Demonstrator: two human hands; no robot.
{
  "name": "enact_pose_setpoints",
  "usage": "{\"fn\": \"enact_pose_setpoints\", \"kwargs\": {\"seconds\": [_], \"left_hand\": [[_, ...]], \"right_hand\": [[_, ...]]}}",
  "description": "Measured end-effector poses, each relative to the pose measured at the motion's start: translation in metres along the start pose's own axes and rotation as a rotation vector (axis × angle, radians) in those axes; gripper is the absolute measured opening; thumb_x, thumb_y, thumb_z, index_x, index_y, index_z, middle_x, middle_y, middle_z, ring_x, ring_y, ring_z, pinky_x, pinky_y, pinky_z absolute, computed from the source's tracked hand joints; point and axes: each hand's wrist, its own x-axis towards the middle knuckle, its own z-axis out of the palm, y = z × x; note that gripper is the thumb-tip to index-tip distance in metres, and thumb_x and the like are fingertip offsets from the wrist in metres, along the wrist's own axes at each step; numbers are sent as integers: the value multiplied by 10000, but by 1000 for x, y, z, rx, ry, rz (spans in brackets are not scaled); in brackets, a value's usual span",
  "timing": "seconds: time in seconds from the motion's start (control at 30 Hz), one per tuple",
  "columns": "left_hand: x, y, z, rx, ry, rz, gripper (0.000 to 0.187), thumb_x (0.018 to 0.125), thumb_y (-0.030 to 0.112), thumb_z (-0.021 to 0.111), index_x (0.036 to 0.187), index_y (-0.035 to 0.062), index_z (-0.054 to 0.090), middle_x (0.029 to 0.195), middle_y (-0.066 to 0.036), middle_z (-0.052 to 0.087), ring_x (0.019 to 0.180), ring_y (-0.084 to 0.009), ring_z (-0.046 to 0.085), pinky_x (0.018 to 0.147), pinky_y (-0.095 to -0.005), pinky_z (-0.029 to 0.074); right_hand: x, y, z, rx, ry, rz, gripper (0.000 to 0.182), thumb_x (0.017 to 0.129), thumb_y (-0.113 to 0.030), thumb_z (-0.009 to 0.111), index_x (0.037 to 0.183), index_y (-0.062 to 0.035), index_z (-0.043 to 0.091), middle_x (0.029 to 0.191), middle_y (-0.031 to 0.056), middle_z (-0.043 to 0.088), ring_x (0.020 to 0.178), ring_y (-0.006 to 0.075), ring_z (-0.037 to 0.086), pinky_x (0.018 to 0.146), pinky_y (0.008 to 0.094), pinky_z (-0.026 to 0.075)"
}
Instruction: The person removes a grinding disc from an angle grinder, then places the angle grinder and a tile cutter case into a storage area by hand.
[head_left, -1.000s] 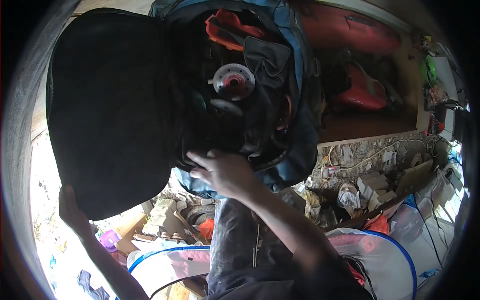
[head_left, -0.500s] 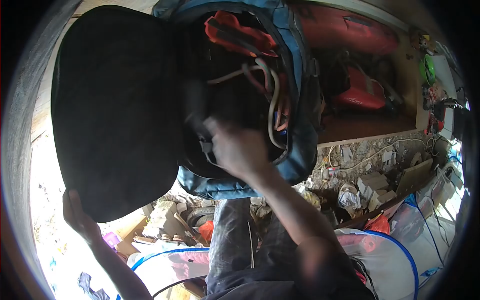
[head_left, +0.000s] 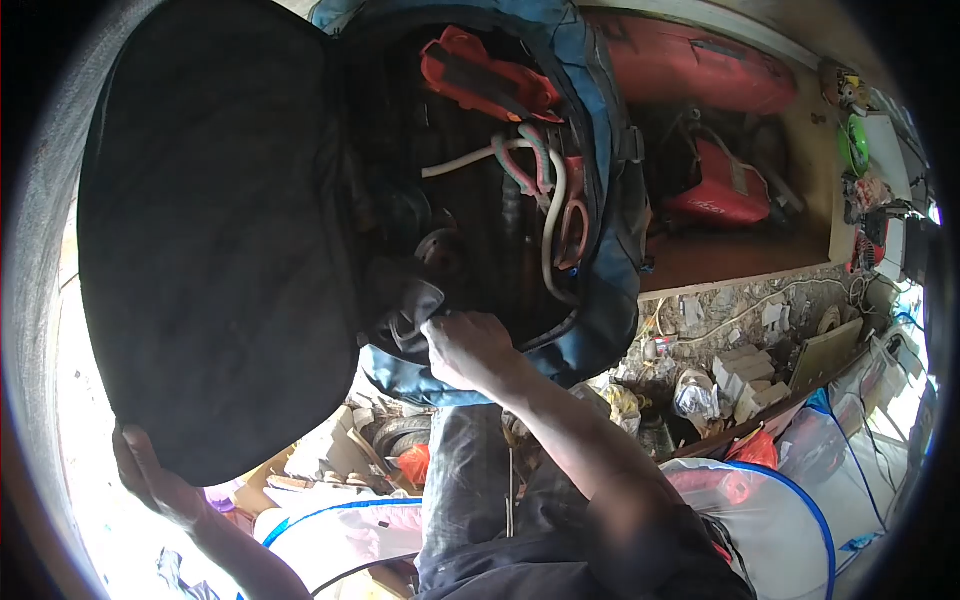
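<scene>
A blue backpack (head_left: 605, 240) lies open, its large black flap (head_left: 215, 240) folded out to the left. My left hand (head_left: 160, 485) holds the flap's bottom edge, with some fingers hidden behind it. At the lower left of the bag's opening, my right hand (head_left: 470, 350) is closed beside a dark, loose piece (head_left: 412, 302); what its fingers grip is unclear. Inside the bag are a red tool (head_left: 480, 78), a pale cable (head_left: 556, 210), pliers with red and green handles (head_left: 525, 165) and a tool with orange-brown handles (head_left: 572, 235).
Right of the backpack, a wooden box (head_left: 745, 275) holds a long red case (head_left: 700, 65) and a red machine (head_left: 720, 190). Below lie blocks (head_left: 745, 375) and a blue-rimmed white mesh item (head_left: 790, 510). A green round object (head_left: 857, 143) is at the far right.
My right hand has drawn down toward the bag's lower rim, so more of the contents shows. The flap and my left hand have shifted down and left.
</scene>
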Motion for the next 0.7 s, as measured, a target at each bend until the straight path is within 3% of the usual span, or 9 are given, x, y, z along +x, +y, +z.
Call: {"fn": "enact_pose_setpoints", "kwargs": {"seconds": [0.17,0.27,0.47,0.5,0.57,0.6,0.63,0.67,0.7], "left_hand": [[29,-2,-5,169,-11,2,492,1008,417,474,1163,-30,607,1065,-150,624,926,-220,609,772,-325,503],[38,3,-10,145,-4,16,512,1010,426,448,1207,-23,599,1109,-161,625,977,-253,620,845,-351,511],[69,-16,-21,438,74,139,584,989,468,455,1314,-7,557,1271,-172,584,1156,-309,578,1017,-397,443],[69,-18,-13,236,147,-110,613,977,486,480,1360,11,528,1345,-166,539,1197,-302,551,1035,-385,426],[63,-12,4,126,181,-185,617,972,484,497,1369,11,520,1363,-160,525,1204,-296,547,1035,-382,426],[60,-14,10,11,214,-265,624,968,482,514,1378,12,512,1381,-154,512,1210,-290,544,1036,-379,427],[66,-68,-29,335,25,225,584,985,425,525,1382,-3,500,1360,-131,540,1181,-256,570,1010,-351,451],[60,-68,-28,331,26,224,584,985,425,525,1382,-3,500,1360,-131,540,1181,-256,570,1010,-351,451],[50,-63,-22,347,118,214,558,997,403,517,1374,-9,507,1326,-121,571,1141,-236,594,984,-332,470]], "right_hand": [[0,13,-31,130,-442,211,181,753,-166,574,755,-55,717,823,196,716,787,334,722,713,425,575],[6,15,-44,126,-475,246,211,767,-181,560,781,-56,730,843,195,718,787,335,721,728,429,576],[24,44,-53,-240,-790,-42,303,811,-153,511,978,-36,735,1027,146,722,950,300,708,771,437,554],[25,46,-55,-179,-822,27,309,809,-155,512,984,-34,735,1033,154,720,954,308,705,777,436,551],[24,49,-54,-111,-854,101,314,808,-156,512,991,-32,735,1038,162,717,957,315,702,783,435,548],[24,51,-46,-50,-818,132,242,815,-158,526,876,-14,711,860,165,688,790,301,679,697,430,532],[24,56,-38,7,-779,163,228,822,-161,539,761,3,686,681,169,658,623,287,656,612,425,515],[24,64,-28,3,-778,165,228,822,-161,539,761,3,686,681,169,658,623,287,656,612,425,515],[24,74,-19,-90,-743,-164,234,843,-170,528,793,-15,696,703,172,656,632,300,654,617,433,512]]}}
